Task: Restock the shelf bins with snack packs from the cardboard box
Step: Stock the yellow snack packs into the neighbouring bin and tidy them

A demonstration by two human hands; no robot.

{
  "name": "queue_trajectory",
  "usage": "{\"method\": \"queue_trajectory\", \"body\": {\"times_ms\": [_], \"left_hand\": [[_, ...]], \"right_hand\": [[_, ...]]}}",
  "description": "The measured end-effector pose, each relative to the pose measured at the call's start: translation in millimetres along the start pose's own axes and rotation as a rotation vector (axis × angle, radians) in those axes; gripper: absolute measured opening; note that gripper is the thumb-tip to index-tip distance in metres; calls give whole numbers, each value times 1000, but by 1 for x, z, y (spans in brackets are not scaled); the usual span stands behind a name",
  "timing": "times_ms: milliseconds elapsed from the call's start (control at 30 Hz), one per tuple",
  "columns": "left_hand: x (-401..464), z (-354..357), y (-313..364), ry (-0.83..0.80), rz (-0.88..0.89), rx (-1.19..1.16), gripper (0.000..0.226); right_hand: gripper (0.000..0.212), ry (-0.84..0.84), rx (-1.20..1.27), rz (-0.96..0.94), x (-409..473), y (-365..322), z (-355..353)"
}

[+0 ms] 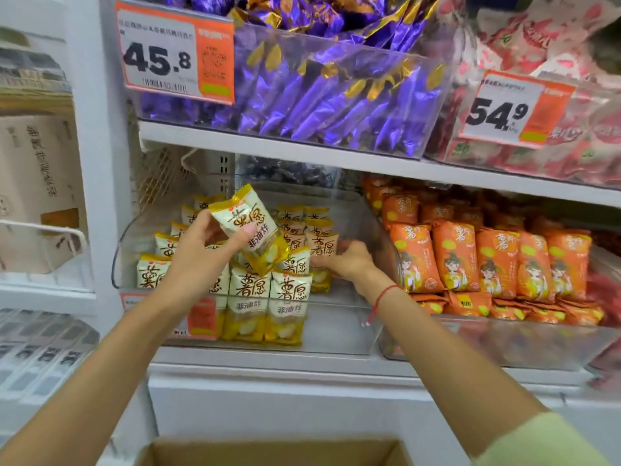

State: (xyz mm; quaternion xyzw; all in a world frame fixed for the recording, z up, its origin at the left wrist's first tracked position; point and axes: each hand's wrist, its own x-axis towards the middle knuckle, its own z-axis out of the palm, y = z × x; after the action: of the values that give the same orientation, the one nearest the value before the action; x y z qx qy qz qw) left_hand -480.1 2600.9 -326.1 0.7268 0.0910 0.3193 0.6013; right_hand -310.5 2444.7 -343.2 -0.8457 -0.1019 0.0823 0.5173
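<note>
Above the clear bin (336, 334): left hand (198, 250) pinches a tilted yellow pack (250, 230), long axis toward 5 o'clock; right hand (349, 260), at 3 o'clock, steadies stacked packs (322, 245).

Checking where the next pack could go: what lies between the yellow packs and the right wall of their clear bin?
In the head view, only the right hand, touching the yellow packs; otherwise bare floor of the clear bin.

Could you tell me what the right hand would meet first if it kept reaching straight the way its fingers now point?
Most likely the yellow snack packs stacked in the clear bin; the right hand seems already at them, though depth is unclear.
</note>
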Motion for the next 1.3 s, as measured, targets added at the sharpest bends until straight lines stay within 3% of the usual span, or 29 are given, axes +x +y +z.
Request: {"method": "queue_trajectory", "body": {"times_ms": [200,333,367,467,567,633,700,833,933,1100,1200,1300], "left_hand": [[-3,2,-1,-7,6,-12,43],[-4,3,1,-9,0,-10,41],[-4,3,3,-5,-2,-9,40],[-6,3,5,9,-20,1,37],[-9,2,11,41,-6,-1,36],[-10,8,20,32,39,12,36],[-7,22,30,-57,90,54,35],[13,61,41,-243,136,156,30],[31,83,28,-324,88,227,45],[46,90,-8,-364,60,629,71],[47,90,-6,-372,237,1063,61],[48,90,3,-454,236,1094,57]], "right_hand": [[48,18,-223,-72,-1,3,3],[24,-77,-233,-51,-8,-4,0],[30,-86,-247,-46,-11,-8,-2],[78,-144,-407,-89,-31,-17,-14],[58,-131,-762,-462,-71,-15,-41],[38,11,-961,-808,-99,-6,-61],[33,166,-1022,-988,-113,6,-78],[52,253,-990,-838,-101,38,-98],[58,243,-935,-840,-93,54,-104],[56,282,-955,-851,-89,60,-97],[53,301,-944,-855,-89,62,-95],[50,298,-937,-859,-89,63,-95]]}}
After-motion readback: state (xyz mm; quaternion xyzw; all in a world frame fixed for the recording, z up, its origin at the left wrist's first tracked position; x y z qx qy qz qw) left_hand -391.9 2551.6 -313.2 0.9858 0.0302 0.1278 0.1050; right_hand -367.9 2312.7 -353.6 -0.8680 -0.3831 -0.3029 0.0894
